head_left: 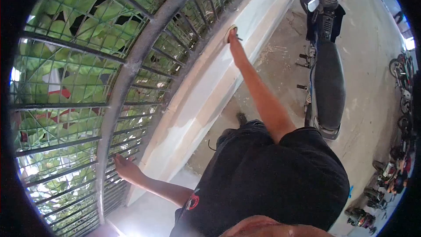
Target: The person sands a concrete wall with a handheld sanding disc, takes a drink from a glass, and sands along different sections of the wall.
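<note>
Head view: right hand [233, 35] grips tool [228, 31] at wall edge [196, 74]; left hand [126, 168] by railing [116, 88], grip unclear.

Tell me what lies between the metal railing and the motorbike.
In the head view, the pale low wall, with the right hand at it, then a strip of bare floor lie between railing and motorbike.

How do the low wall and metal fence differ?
The low wall is pale and patchy; the metal fence is dark. The wall is solid; the fence is barred. The right hand is at the wall, the left hand by the fence. Both run side by side.
</note>
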Available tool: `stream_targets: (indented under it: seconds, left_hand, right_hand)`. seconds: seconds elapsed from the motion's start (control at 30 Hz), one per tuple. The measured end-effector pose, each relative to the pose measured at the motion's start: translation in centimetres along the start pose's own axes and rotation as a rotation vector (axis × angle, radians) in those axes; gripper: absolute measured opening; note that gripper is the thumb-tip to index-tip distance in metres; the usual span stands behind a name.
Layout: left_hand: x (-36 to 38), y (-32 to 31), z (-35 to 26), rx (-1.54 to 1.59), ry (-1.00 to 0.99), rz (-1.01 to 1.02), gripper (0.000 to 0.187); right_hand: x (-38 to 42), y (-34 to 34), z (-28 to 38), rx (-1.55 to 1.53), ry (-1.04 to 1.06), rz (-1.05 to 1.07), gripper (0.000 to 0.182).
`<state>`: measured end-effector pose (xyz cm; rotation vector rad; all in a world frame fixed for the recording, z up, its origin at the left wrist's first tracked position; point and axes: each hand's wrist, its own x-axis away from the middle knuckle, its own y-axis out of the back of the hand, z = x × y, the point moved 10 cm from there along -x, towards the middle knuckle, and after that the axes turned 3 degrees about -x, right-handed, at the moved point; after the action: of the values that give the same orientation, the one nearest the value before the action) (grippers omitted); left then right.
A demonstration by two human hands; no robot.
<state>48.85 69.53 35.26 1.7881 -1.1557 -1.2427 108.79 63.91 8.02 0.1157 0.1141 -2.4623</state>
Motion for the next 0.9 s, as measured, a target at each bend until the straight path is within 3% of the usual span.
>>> stream_targets:
  seconds: [0.07,0.2,0.27,0.4,0.43,0.47,0.5,0.53,0.57,0.6,0.67,0.77,0.87,0.9]
  left_hand:
    - [0.6,0.5,-1.0,0.129,0.037,-0.007,0.048]
    - [0.2,0.3,1.2,0.125,-0.020,-0.106,0.043]
    - [0.4,0.4,0.6,0.089,0.045,-0.082,0.042]
    - [0.3,-0.3,2.4,0.050,0.049,-0.106,0.037]
    - [0.1,0.6,0.9,-0.080,0.063,-0.111,0.036]
    - [0.8,0.4,0.2,-0.054,0.151,0.057,0.038]
    - [-0.1,-1.6,5.4,0.274,0.092,-0.103,0.043]
    - [0.0,-0.6,2.6,-0.015,0.014,-0.059,0.049]
    - [-0.7,-1.6,5.0,0.075,-0.003,-0.087,0.051]
    - [-0.1,-0.7,3.0,0.015,0.052,-0.073,0.051]
    - [0.2,-0.4,2.3,0.029,0.202,0.025,0.047]
    - [0.4,-0.1,1.3,0.018,0.016,-0.035,0.039]
    - [0.4,-0.2,1.8,0.034,0.116,-0.001,0.040]
    - [0.5,-0.1,1.6,-0.004,0.100,-0.007,0.042]
  right_hand:
    - [0.1,0.3,0.3,-0.050,-0.117,-0.011,0.082]
    - [0.2,0.9,1.5,-0.118,-0.346,-0.031,0.082]
    - [2.1,-0.4,1.3,-0.085,-0.368,-0.027,0.080]
    - [1.4,0.1,1.4,-0.091,-0.268,-0.065,0.077]
    - [0.6,0.7,1.0,-0.088,-0.234,-0.080,0.076]
    - [-0.1,1.1,0.9,-0.078,-0.200,-0.095,0.076]
    - [-0.4,1.0,0.6,-0.054,-0.149,-0.103,0.075]
    - [-0.3,0.8,0.5,-0.029,-0.103,-0.098,0.074]
    - [0.3,-0.1,0.7,0.002,-0.063,-0.074,0.073]
    - [1.2,-1.2,1.1,0.025,-0.032,-0.037,0.072]
    - [2.8,-2.5,2.1,0.049,-0.050,-0.011,0.071]
    - [3.1,-0.8,2.7,0.006,-0.257,-0.137,0.059]
    - [0.5,0.5,1.3,-0.110,-0.144,-0.193,0.061]
    - [0.9,0.0,1.9,-0.007,-0.109,-0.140,0.066]
